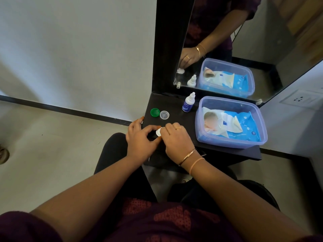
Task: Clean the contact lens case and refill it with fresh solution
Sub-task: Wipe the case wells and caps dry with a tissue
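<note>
The white contact lens case point(159, 132) is held between both hands just above the front of the dark shelf point(176, 109). My left hand point(139, 141) pinches it from the left with thumb and forefinger. My right hand point(176, 142) grips it from the right, and its fingers hide most of the case. A green cap point(155, 112) and a clear cap point(164, 115) lie side by side on the shelf behind the hands. A small white and blue solution bottle point(188, 102) stands upright, capped, further back.
A clear blue plastic box point(262, 124) holding a pack of wet wipes point(232, 124) fills the right half of the shelf. A mirror point(227, 41) stands behind and reflects the hands and box. The shelf's left edge drops to the floor.
</note>
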